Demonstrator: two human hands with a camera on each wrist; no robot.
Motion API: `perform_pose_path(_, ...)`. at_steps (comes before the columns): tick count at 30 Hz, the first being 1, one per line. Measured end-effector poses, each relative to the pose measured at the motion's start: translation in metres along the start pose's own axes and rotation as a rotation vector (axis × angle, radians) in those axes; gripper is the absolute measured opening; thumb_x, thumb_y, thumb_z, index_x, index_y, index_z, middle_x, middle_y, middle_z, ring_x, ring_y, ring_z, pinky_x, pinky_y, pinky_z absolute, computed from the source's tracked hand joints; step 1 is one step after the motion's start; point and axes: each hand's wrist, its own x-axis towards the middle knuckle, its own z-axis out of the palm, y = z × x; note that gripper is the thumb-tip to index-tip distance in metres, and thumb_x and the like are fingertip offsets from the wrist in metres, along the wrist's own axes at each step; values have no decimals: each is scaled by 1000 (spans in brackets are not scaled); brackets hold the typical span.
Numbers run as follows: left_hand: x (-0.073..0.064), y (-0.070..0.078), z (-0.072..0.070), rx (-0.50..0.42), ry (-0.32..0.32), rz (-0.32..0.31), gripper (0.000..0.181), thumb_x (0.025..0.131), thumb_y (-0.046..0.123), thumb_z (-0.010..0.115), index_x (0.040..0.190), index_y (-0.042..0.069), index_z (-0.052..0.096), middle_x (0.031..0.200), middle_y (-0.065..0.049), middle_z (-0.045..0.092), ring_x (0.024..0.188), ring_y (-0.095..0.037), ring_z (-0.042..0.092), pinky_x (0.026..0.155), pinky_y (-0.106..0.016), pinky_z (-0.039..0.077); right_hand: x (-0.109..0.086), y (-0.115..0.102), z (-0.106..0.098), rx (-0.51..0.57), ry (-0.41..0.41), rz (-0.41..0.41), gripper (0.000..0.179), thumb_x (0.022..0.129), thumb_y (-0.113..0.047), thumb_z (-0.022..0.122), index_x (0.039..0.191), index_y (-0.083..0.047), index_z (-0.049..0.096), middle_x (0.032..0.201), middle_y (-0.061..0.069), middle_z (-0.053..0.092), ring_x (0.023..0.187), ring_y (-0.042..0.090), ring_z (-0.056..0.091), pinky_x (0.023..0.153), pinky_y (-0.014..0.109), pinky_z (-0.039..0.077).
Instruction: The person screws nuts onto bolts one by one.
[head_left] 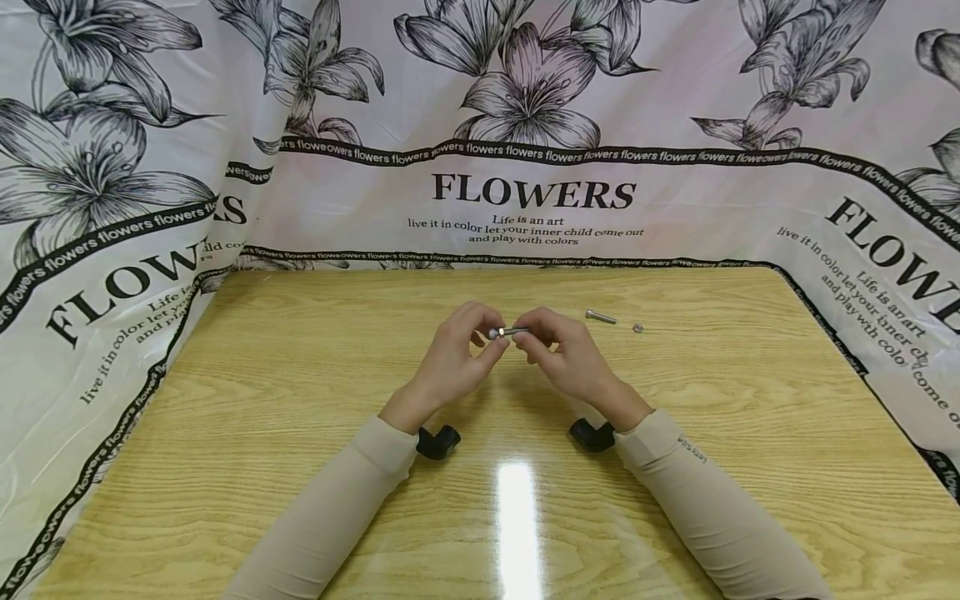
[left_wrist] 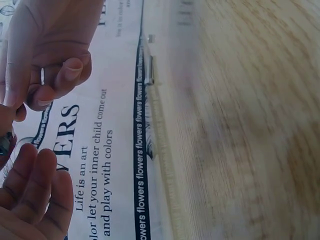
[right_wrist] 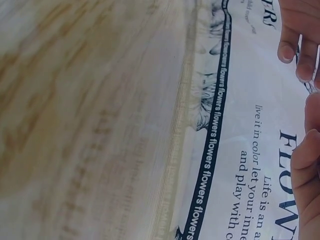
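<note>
Wood table [head_left: 300,350]; left hand [head_left: 456,354], right hand [head_left: 572,357] pinch bolt [head_left: 514,331].

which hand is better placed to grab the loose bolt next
Probably the right hand: the loose bolt lies out to the right, farther from the left hand, though both hands pinch the held bolt.

Bright light leaves white glare [head_left: 517,529] on the table [head_left: 285,358], whose grain blurs in both wrist views.

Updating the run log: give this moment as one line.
left hand: pinches one end of bolt | right hand: pinches other end | nut: apparently on bolt | table: second bolt, loose nut, right of hands
</note>
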Motion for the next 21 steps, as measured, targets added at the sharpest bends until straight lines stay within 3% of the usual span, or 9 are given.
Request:
perform_pose_path(8, 0, 0, 0, -14, -15, -46, 9, 96, 16, 58, 97, 8, 62, 96, -2, 57, 86, -13, 55, 73, -38, 53, -3, 38, 4, 18, -2, -17, 11, 96, -9, 57, 104, -14, 63, 74, -3, 58, 58, 26, 56, 48, 29, 42)
perform_pose_path(16, -1, 0, -1, -6, -23, -55, 13, 98, 20, 56, 98, 8, 62, 96, -3, 57, 87, -14, 54, 74, -40, 53, -3, 39, 4, 8, 1, -7, 12, 95, -5, 58, 104, -11, 63, 74, -2, 59, 59, 28, 56, 49, 31, 42)
perform_pose_path(21, 0, 1, -1, -1, -13, -53, 19, 92, 18, 65, 106, 7, 58, 99, -3, 56, 88, -13, 52, 74, -36, 52, -2, 31, 5, -1, 4, 17, 11, 94, 1, 57, 102, -3, 63, 74, 3, 59, 59, 28, 56, 49, 32, 41)
